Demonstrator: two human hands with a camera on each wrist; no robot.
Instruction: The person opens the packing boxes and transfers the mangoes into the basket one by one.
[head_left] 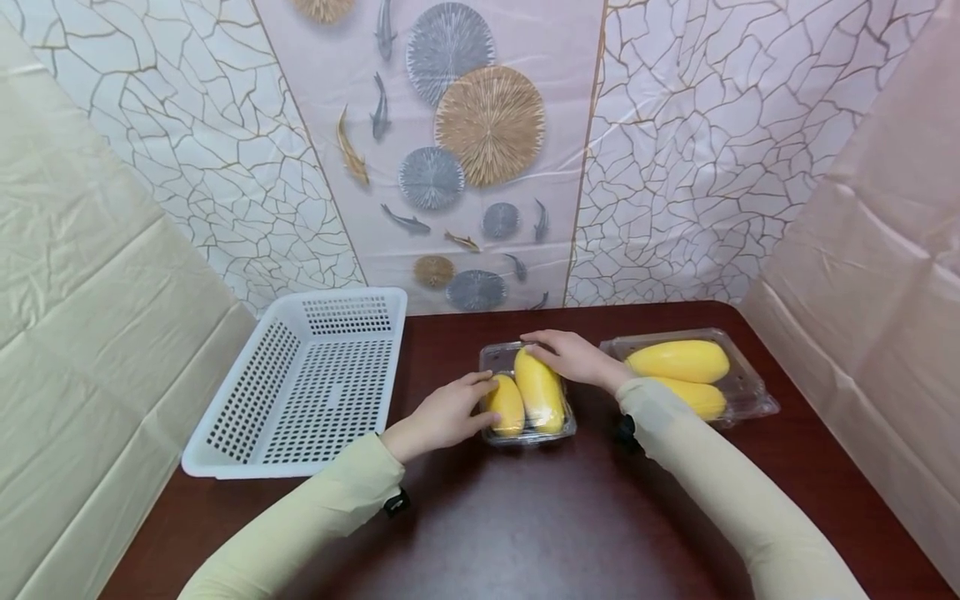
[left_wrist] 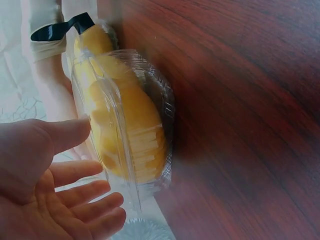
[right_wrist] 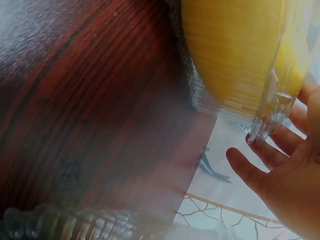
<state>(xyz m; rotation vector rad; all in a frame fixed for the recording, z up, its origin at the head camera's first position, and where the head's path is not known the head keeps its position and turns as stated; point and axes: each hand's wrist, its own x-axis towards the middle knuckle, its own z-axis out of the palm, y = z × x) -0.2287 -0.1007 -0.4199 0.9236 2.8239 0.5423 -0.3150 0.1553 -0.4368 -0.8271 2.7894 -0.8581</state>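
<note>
A clear plastic clamshell box (head_left: 497, 358) sits in the middle of the table, holding two yellow mangoes (head_left: 542, 396) under its clear plastic. On its left side is my left hand (head_left: 447, 414), its fingers loosely extended at the edge. In the left wrist view the thumb and fingertips meet the box's rim (left_wrist: 117, 112), with the fingers spread and not curled round it. My right hand (head_left: 573, 357) reaches over the far right corner. In the right wrist view its relaxed fingers (right_wrist: 245, 170) lie right at the box's corner (right_wrist: 257, 127).
A second clear box (head_left: 738, 396) with two more mangoes (head_left: 678, 361) stands to the right, partly behind my right forearm. A white perforated plastic basket (head_left: 322, 400) stands at the left. A patterned sheet (head_left: 487, 125) hangs behind the dark red wooden table (head_left: 525, 517).
</note>
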